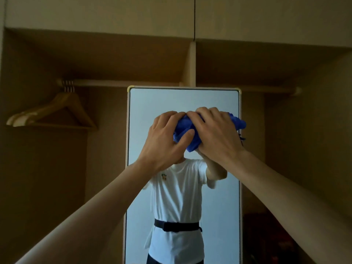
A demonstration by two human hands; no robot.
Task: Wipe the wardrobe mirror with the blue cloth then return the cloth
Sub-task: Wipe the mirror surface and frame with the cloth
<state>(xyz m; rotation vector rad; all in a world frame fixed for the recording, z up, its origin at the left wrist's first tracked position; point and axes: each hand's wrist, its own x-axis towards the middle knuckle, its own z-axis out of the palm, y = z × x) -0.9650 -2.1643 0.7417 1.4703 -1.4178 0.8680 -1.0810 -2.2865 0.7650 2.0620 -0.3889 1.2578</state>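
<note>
Both hands grip one bunched blue cloth. The left hand curls its fingers over the cloth's upper left edge, and its thumb presses into the front of the bundle. The right hand lies over the right part of the cloth with its fingers curled across the top. The two sets of fingertips meet above the bundle.

The cloth sits between the hands. A fold hangs out below, between the thumb and the right palm. One end sticks out past the right hand, toward the mirror's right edge.

The bundle is held in front of the upper half of the mirror. Contact with the glass is hidden by the hands and cannot be confirmed.

The mirror stands upright in an open wardrobe. It reflects a person in a white T-shirt with a black belt. To the upper left, wooden hangers hang from a rail.
</note>
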